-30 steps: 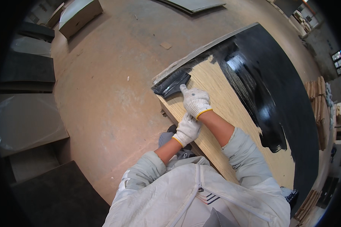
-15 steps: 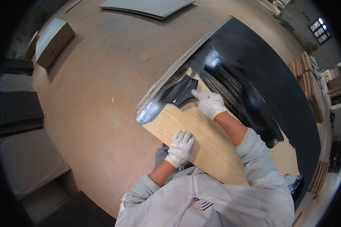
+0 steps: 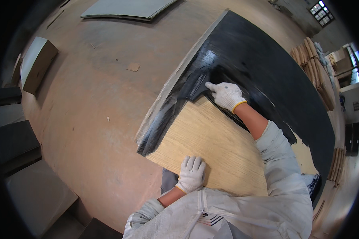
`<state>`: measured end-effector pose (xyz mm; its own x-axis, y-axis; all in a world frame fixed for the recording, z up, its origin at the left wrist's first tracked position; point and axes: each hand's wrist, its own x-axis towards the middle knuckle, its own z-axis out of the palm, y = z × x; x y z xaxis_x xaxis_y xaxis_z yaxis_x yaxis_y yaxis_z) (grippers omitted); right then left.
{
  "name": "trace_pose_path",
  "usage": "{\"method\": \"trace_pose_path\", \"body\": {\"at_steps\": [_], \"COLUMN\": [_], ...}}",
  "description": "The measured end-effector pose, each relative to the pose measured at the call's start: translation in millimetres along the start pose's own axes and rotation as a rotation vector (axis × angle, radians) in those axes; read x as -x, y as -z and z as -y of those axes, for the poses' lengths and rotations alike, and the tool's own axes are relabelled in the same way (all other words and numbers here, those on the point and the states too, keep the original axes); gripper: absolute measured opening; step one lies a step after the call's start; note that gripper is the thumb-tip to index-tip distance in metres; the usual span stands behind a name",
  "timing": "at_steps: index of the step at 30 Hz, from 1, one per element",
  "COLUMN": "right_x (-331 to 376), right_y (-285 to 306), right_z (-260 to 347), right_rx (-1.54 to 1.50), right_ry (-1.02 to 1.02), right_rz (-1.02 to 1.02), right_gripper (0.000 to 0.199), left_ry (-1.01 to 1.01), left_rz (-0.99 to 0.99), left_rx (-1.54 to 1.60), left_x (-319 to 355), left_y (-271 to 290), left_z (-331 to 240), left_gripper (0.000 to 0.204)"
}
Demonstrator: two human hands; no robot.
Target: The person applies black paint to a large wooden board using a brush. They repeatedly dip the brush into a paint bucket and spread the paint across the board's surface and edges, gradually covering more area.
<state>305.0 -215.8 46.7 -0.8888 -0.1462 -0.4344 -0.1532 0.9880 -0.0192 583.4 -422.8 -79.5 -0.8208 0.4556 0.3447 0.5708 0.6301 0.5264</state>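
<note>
a small striped mark (image 3: 212,219) shows on the pale clothes (image 3: 167,217); the left hand (image 3: 192,174) lies, fingers loose, on the board (image 3: 219,147); up the board, the right hand (image 3: 226,94) is wrapped round a black tool (image 3: 198,88), hard to see against black paint (image 3: 275,59)

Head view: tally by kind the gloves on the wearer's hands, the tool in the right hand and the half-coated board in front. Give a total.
White gloves: 2
Black spreader: 1
Half-coated board: 1
Total: 4
</note>
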Motion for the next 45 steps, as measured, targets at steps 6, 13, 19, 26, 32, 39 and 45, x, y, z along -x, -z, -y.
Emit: {"method": "trace_pose_path", "body": {"at_steps": [6,13,19,26,32,39,45], "right_x": [4.8,-85.0,-89.2,16.4,49.8,92.8,124.4], "right_y": [-3.2,32.5,42.8,-58.6,-75.1,-136.7,-136.3], "right_z": [-17.1,-95.9,-95.9,-104.1,-60.9,-195.7,-210.6], "right_rx": [0.082,0.04,0.011,-0.298,-1.089,-0.913,-0.899], "right_ry": [0.055,-0.106,-0.155,-0.374,-0.536,-0.814,-1.03], "right_rz": [0.037,-0.094,-0.057,-0.151,-0.265,-0.49,-0.511], "right_gripper": [0.053,0.053,0.056,0.056,0.067,0.062,0.054], "left_ry": [0.008,0.012,-0.018,-0.049,-0.042,-0.117,-0.152], "left_rz": [0.0,0.021,-0.035,-0.01,-0.049,-0.201,-0.124], "left_rx": [0.003,-0.036,-0.049,-0.095,-0.139,-0.086,-0.109], "left_x": [4.5,2.4,0.6,3.4,0.8,3.8,-10.5], "left_y": [-5.3,-6.3,-8.3,-12.0,-19.0,-35.2,-16.2], "left_z": [2.0,1.3,2.2,5.0,-4.8,2.6,-16.6], "left_gripper": [0.046,0.039,0.034,0.031,0.034,0.032,0.025]}}
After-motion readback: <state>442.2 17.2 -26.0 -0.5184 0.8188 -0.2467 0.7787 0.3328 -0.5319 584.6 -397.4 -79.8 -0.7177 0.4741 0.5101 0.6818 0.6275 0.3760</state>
